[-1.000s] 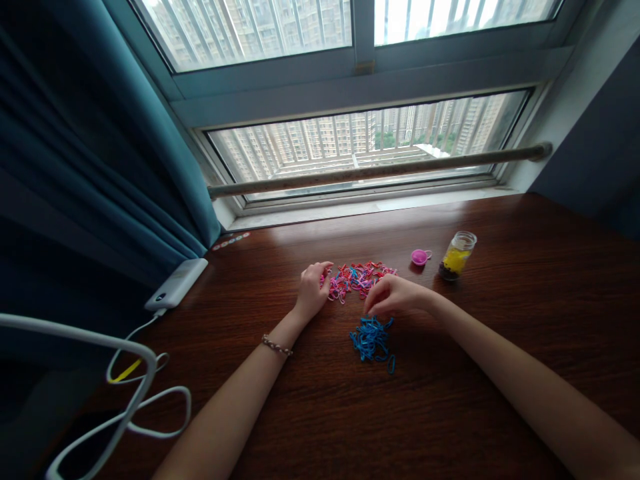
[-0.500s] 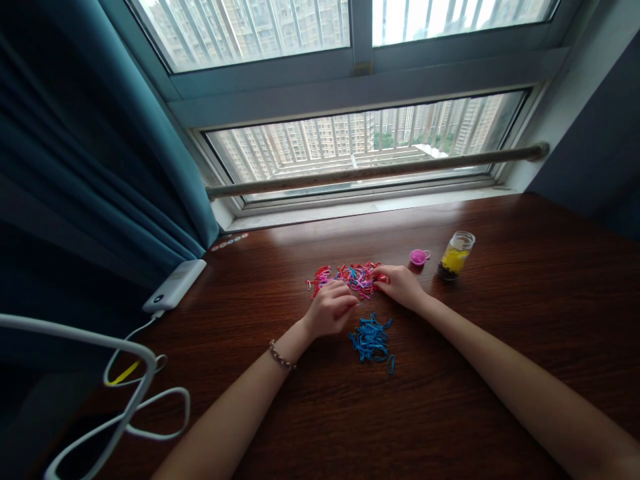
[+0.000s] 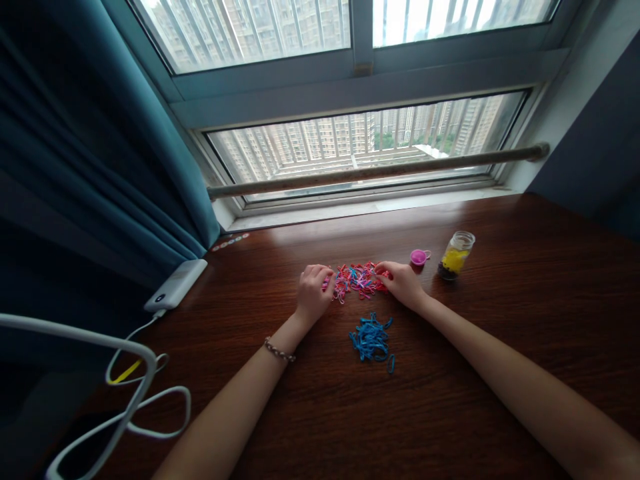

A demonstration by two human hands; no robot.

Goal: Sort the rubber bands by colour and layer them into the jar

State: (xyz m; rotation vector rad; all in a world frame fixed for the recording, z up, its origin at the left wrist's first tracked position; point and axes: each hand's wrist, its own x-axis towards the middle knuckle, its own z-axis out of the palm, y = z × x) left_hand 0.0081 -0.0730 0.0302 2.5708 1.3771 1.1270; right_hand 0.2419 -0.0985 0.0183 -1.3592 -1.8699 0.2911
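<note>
A mixed heap of small red, pink and blue rubber bands (image 3: 357, 279) lies on the dark wooden table (image 3: 450, 400) near the window. My left hand (image 3: 313, 293) rests at the heap's left edge with its fingers curled onto the bands. At the heap's right edge my right hand (image 3: 403, 283) has its fingertips pinched among the bands. Closer to me lies a separate pile of blue rubber bands (image 3: 372, 339), between my two forearms, touched by neither hand.
A small glass jar (image 3: 455, 255) holding yellow and dark bands stands at the right of the heap, its pink lid (image 3: 419, 257) beside it. A white power bank (image 3: 176, 284) with a looping cable (image 3: 145, 400) lies at the left, by the teal curtain (image 3: 100, 153).
My left hand moved from just above the blue pile back up and left to the mixed heap's left edge. My right hand stayed at the heap's right edge.
</note>
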